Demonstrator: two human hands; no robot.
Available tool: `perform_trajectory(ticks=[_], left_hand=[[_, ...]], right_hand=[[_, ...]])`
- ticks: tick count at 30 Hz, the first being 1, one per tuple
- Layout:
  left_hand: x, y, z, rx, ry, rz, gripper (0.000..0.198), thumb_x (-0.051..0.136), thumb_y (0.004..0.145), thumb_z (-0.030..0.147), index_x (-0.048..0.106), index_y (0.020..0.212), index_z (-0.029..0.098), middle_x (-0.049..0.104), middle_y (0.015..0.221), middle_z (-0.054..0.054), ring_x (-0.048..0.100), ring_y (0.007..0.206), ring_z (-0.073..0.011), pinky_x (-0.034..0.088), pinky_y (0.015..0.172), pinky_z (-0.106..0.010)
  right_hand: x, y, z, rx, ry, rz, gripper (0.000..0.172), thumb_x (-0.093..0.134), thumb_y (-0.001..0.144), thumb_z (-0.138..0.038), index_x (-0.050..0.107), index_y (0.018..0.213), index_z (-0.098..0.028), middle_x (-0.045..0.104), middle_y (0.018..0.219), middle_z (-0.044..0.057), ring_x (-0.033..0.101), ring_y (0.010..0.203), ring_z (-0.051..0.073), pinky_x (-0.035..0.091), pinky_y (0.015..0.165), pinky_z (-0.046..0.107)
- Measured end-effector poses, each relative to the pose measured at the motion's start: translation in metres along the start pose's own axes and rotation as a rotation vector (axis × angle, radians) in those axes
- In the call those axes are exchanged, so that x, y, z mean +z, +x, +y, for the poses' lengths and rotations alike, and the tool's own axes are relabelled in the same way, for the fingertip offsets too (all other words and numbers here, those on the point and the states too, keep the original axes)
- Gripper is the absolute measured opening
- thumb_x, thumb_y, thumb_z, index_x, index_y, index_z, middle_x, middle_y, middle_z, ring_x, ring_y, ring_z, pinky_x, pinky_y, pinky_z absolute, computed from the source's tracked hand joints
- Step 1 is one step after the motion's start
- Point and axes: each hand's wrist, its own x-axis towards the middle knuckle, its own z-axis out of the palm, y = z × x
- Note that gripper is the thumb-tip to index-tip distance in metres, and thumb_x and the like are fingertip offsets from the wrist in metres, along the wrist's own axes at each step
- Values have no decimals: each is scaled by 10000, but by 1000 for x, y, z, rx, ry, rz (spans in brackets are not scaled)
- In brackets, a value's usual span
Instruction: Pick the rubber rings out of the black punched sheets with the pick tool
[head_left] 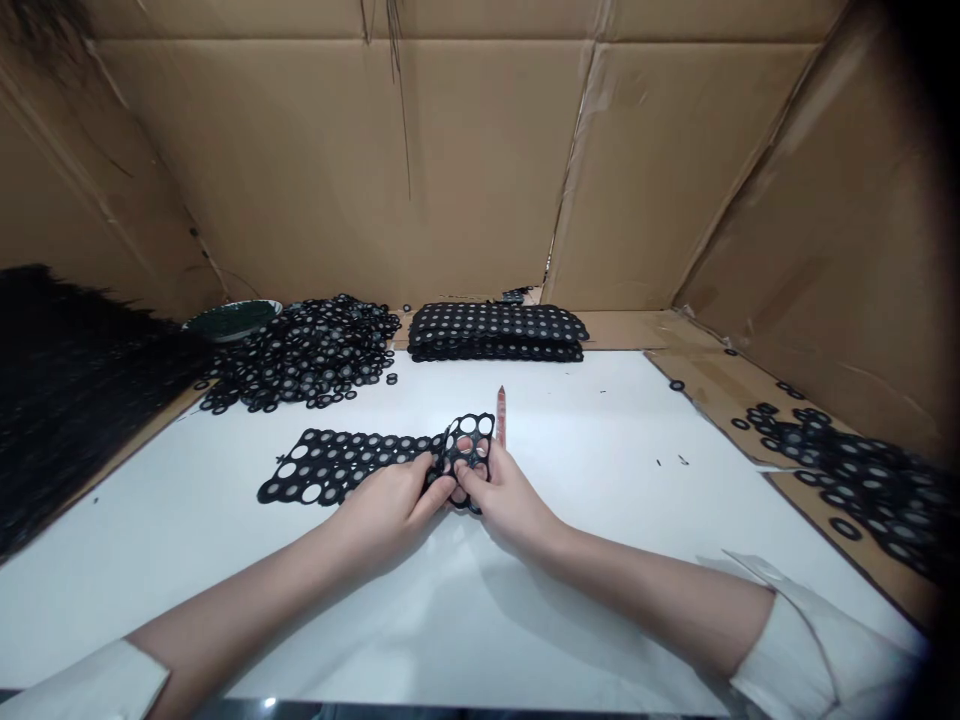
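A strip of joined black rings (322, 465) lies on the white board, its right end lifted and folded up between my two hands. My left hand (401, 490) presses on the strip near the fold, thumb and fingers closed on it. From the right, my right hand (510, 495) pinches the raised end, with fingers behind the rings and the thumb in front. Some openings in the strip show white through them, others look grey. Just behind my right hand lies a reddish pencil-like stick (501, 410) with a dark pointed tip. My fingertips hide part of the fold.
A heap of loose black rings (307, 350) sits at the back left beside a shallow bowl (232, 320). Stacked ring strips (495, 335) lie at the back. More rings (862, 480) are at right; dark bristly material (67, 390) fills the left. Cardboard walls (450, 160) enclose the board.
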Motion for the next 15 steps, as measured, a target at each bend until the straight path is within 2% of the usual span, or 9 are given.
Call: perform_trajectory(ticks=[3,7,9,10,12,15], left_hand=[[-6,4,-1,-11,-1,45,344,204,867,336,457,685,190,576,641,-29,531,576,-163,318,521,-265],[-19,11,-12,-143,96,306,330,184,861,287,430,661,196,535,577,-16,509,550,-163,304,514,-264],[-24,12,-16,-189,161,379,326,179,861,287,437,682,197,533,571,-13,513,550,-168,300,516,-266],[-25,12,-16,-200,196,361,321,185,860,293,446,698,197,539,570,-15,519,550,-173,296,513,-267],[-24,12,-14,-209,275,254,302,219,852,303,466,719,193,562,576,-24,538,558,-186,286,505,-270],[-20,9,-5,-216,364,147,284,255,841,303,486,723,187,602,617,-43,571,604,-204,283,504,-269]], right_hand=[[0,1,1,12,13,-25,189,497,727,-187,334,821,-205,417,614,-65,453,496,72,382,472,208],[-4,4,7,11,-34,28,160,464,667,-124,410,803,-189,419,615,-62,382,461,47,298,430,181],[-6,5,9,58,-49,24,142,440,661,-123,433,791,-179,429,617,-54,367,454,43,276,424,180],[-6,5,10,77,-53,13,109,434,671,-138,429,774,-176,423,607,-53,367,452,44,271,422,181],[-7,5,8,83,-76,-19,55,445,707,-198,404,737,-177,397,580,-55,374,460,51,276,426,183],[-8,3,5,47,-163,-75,167,520,705,-274,380,733,-188,385,567,-62,387,475,65,309,423,190]])
